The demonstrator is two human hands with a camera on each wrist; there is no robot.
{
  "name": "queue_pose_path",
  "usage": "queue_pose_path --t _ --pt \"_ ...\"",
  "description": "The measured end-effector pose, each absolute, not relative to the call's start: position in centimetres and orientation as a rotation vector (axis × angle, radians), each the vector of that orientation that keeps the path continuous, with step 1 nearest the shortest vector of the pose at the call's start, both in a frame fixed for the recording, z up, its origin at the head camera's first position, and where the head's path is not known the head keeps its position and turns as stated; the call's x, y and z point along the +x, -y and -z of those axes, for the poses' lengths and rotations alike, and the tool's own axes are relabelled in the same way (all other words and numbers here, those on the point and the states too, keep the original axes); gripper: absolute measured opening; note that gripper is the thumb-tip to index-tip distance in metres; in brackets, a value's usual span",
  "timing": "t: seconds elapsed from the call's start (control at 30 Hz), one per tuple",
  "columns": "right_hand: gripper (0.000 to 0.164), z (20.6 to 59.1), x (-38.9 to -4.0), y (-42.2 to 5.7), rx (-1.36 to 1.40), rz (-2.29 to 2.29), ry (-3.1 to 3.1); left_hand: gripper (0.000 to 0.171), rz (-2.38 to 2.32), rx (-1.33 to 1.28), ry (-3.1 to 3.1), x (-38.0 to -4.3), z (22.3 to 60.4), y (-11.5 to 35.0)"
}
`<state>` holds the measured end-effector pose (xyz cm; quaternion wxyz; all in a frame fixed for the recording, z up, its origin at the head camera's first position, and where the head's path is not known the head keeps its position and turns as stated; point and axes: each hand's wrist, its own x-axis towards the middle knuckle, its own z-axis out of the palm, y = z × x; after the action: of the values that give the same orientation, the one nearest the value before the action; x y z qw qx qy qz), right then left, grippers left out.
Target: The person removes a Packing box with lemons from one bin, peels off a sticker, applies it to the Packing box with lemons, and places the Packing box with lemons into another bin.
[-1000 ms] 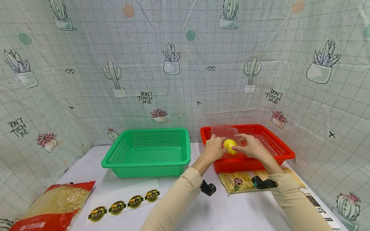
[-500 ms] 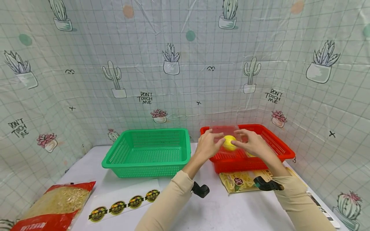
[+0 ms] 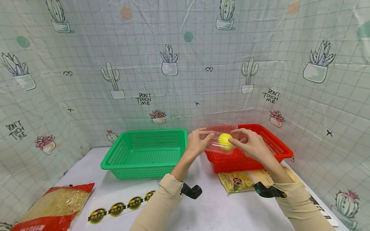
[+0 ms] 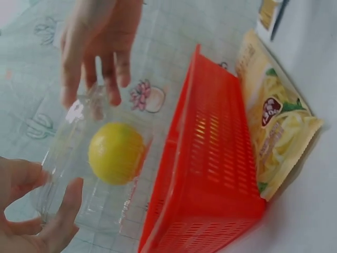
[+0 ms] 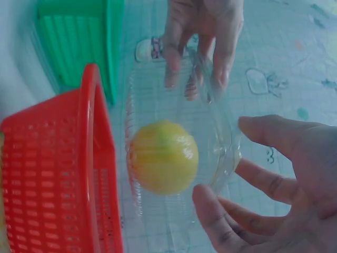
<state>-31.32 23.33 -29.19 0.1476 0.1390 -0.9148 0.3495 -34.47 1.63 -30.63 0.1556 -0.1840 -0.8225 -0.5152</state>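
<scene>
A clear plastic box (image 3: 221, 129) hangs above the front left part of the red basket (image 3: 237, 166), tilted, with a round yellow fruit (image 3: 224, 141) inside. My left hand (image 3: 197, 142) grips the box's left end between thumb and fingers. At the opposite end my right hand (image 3: 252, 143) holds it the same way. In the left wrist view the fruit (image 4: 117, 154) shows through the clear wall, apart from all fingers. From the right wrist, the box (image 5: 158, 95) is seen held at its rim by both hands. The fruit's exact kind is unclear.
A green basket (image 3: 144, 171) stands left of the red one. A yellow food packet (image 3: 241, 182) lies before the red basket. At the left front are a red-ended bag (image 3: 60, 200) and a sheet of round stickers (image 3: 125, 207). A patterned curtain (image 3: 185, 86) hangs behind.
Both hands have lifted the box with the fruit out of the red basket and moved it slightly left. The left hand has shifted left along with it.
</scene>
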Motion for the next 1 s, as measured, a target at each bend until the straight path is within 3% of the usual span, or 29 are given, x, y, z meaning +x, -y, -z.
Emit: queue_pose_path --t 0.4,0.7,1.0 --pt "0.054 30.0 -31.6 -22.5 0.363 -1.24 2.486 0.032 2.193 -0.483 2.124 -33.4 30.4 1.5" --pt "0.066 30.6 -32.1 -23.1 0.306 -1.428 2.47 0.032 2.248 -0.581 2.123 -32.5 31.4 3.5" --pt "0.061 31.4 -32.1 -23.5 0.367 -1.474 2.528 0.034 2.281 -0.694 2.18 -31.5 32.3 6.1"
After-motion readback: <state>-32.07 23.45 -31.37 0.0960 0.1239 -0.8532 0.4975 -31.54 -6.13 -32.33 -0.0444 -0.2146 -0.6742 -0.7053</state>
